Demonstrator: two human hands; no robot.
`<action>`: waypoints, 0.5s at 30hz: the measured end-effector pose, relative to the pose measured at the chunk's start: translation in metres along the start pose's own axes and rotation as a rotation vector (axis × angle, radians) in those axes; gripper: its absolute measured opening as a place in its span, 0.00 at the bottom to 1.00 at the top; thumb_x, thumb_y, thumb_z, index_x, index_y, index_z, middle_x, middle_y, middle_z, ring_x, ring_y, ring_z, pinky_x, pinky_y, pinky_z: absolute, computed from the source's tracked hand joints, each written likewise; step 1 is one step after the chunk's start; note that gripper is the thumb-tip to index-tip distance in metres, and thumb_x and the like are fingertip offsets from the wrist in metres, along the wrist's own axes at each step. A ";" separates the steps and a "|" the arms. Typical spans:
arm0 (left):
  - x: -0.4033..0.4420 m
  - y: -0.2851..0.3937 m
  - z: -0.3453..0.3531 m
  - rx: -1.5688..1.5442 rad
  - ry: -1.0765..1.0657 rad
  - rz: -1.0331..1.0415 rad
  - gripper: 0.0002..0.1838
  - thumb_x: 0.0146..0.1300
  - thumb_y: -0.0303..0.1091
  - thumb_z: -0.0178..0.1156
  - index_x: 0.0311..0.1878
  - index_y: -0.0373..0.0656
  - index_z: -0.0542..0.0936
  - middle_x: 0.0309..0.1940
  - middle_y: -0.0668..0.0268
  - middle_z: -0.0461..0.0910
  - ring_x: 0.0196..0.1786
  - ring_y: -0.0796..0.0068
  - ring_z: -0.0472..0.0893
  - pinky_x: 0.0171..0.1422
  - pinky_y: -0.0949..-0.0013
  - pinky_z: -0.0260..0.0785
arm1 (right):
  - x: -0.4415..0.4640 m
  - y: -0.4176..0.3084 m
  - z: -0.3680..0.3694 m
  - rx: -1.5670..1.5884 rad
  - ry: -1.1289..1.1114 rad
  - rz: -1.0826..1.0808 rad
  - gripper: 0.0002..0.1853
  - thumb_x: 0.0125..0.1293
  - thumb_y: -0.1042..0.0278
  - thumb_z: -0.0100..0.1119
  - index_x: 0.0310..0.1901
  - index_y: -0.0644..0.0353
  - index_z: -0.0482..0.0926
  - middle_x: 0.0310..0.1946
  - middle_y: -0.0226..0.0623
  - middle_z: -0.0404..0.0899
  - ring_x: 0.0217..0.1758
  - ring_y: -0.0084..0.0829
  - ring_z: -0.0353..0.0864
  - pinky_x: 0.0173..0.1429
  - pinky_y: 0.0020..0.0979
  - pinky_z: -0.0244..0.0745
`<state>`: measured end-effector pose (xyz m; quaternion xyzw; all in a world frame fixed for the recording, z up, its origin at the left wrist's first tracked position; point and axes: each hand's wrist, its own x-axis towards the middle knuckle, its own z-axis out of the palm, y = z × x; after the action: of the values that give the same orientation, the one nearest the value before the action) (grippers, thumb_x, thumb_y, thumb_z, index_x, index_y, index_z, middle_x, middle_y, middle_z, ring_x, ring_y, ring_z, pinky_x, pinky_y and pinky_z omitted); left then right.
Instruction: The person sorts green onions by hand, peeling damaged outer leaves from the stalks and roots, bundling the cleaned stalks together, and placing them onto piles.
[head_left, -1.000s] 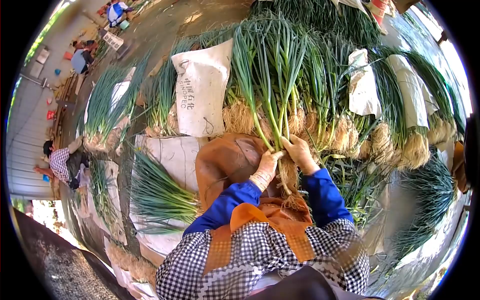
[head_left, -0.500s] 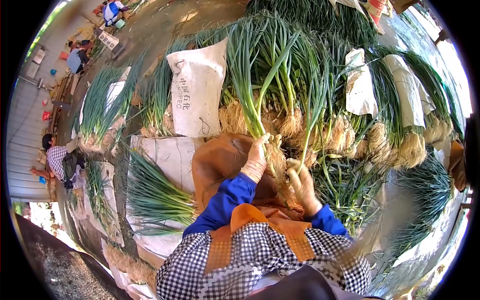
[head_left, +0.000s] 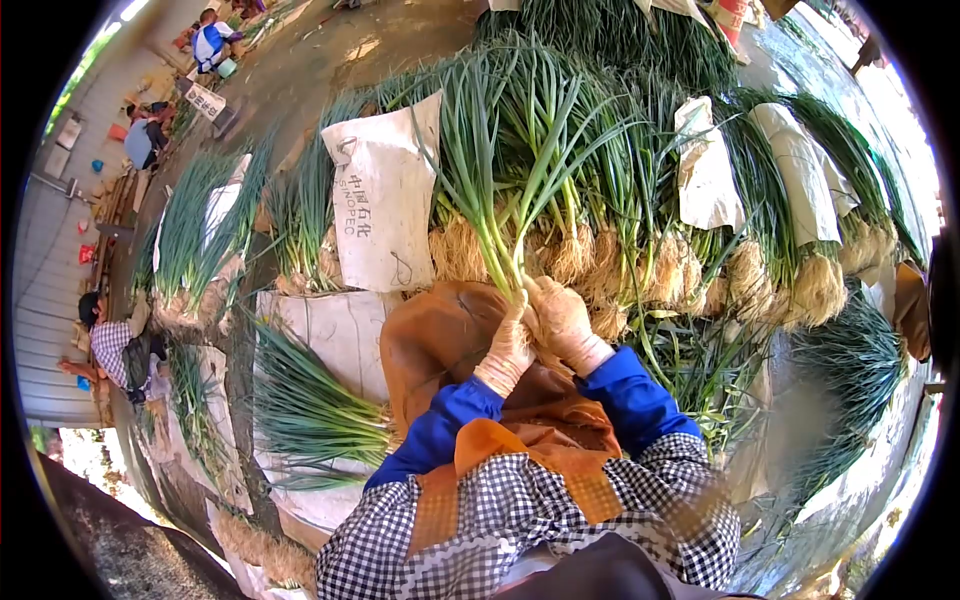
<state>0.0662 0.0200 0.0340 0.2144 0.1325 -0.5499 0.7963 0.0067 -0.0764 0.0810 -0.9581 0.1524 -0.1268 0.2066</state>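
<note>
A bunch of green onions (head_left: 490, 225) stands upright in front of me, leaves pointing away and pale stem ends toward my lap. My left hand (head_left: 508, 350), in a thin glove, is closed around the lower stems. Pressed against the same stems from the other side, my right hand (head_left: 562, 318) has its fingers curled in at the base. Most of the roots are hidden behind the hands. Under them is a brown apron (head_left: 440, 325) over my knees. To the left, a pile of trimmed green onions (head_left: 320, 395) lies on a white sack (head_left: 345, 320).
Rows of rooted green onions (head_left: 690, 270) stretch across the front. A printed white sack (head_left: 385, 200) covers some at left. Loose green leaves (head_left: 700, 380) lie right of my knees, with another heap (head_left: 850, 370) farther right. A person (head_left: 120, 345) sits at far left.
My right hand has moved left and up from a separate stalk to the base of the bunch, next to my left hand. That stalk no longer stands apart at the right.
</note>
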 end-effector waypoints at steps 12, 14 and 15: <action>0.019 0.029 0.006 -0.124 -0.348 -0.174 0.18 0.65 0.36 0.53 0.56 0.41 0.72 0.40 0.62 0.78 0.41 0.67 0.80 0.42 0.66 0.76 | 0.120 0.110 -0.006 -0.132 -0.014 0.475 0.21 0.59 0.42 0.53 0.38 0.54 0.77 0.28 0.39 0.80 0.33 0.42 0.81 0.36 0.40 0.73; 0.013 0.033 -0.001 -0.093 -0.431 -0.263 0.16 0.64 0.33 0.55 0.54 0.42 0.73 0.34 0.65 0.78 0.37 0.70 0.79 0.33 0.69 0.75 | 0.113 0.130 0.010 0.041 0.087 0.486 0.18 0.59 0.46 0.53 0.39 0.53 0.77 0.31 0.41 0.80 0.35 0.43 0.80 0.38 0.40 0.73; 0.011 0.032 -0.004 -0.103 -0.425 -0.267 0.16 0.64 0.33 0.55 0.54 0.42 0.73 0.34 0.65 0.78 0.37 0.70 0.79 0.33 0.69 0.75 | 0.102 0.134 0.014 0.146 0.156 0.472 0.17 0.59 0.48 0.53 0.38 0.53 0.77 0.31 0.42 0.80 0.35 0.43 0.80 0.39 0.40 0.73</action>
<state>0.1004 0.0233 0.0319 0.0338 0.0169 -0.6756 0.7363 0.0729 -0.2231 0.0289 -0.8659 0.3776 -0.1591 0.2869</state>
